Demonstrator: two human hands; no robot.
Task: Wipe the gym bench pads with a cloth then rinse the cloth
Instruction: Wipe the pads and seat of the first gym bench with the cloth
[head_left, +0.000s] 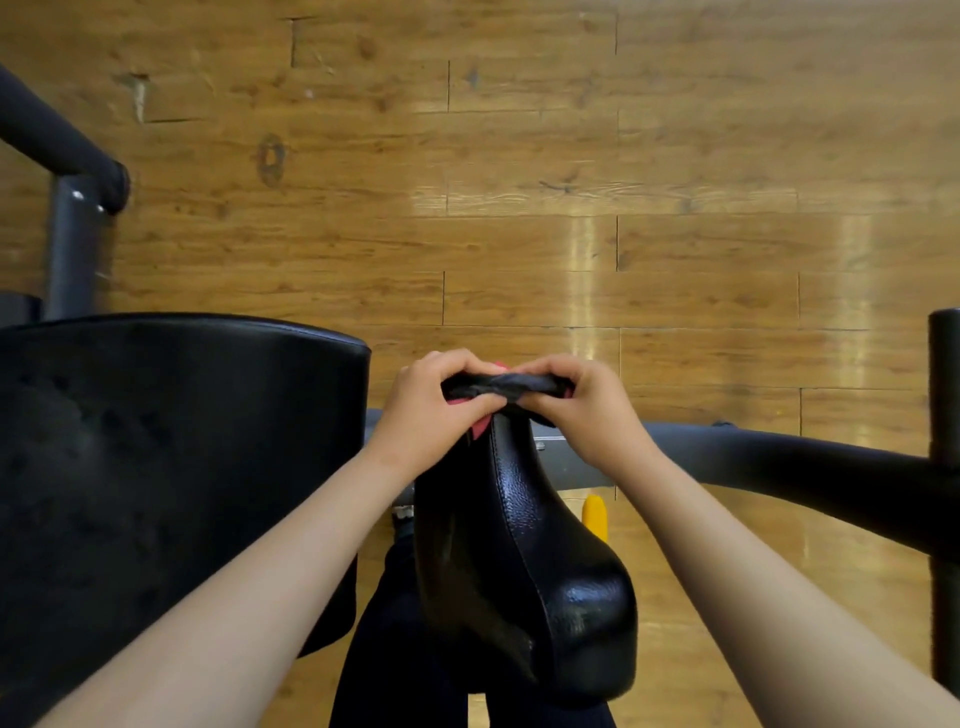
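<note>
Black vinyl dominates: big pad (171, 441) left, narrow pad (524, 545) centre. At its far tip, left hand (431, 405) and right hand (587, 410) both curl tight round the dark cloth (498, 384), bunching it between them, likely shaping a wad for wiping.

Left grip (427, 410) and right grip (589, 408) close together, tightly curled

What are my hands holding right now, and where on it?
A bunched dark cloth: left hand pinches its left end, right hand its right end.
</note>
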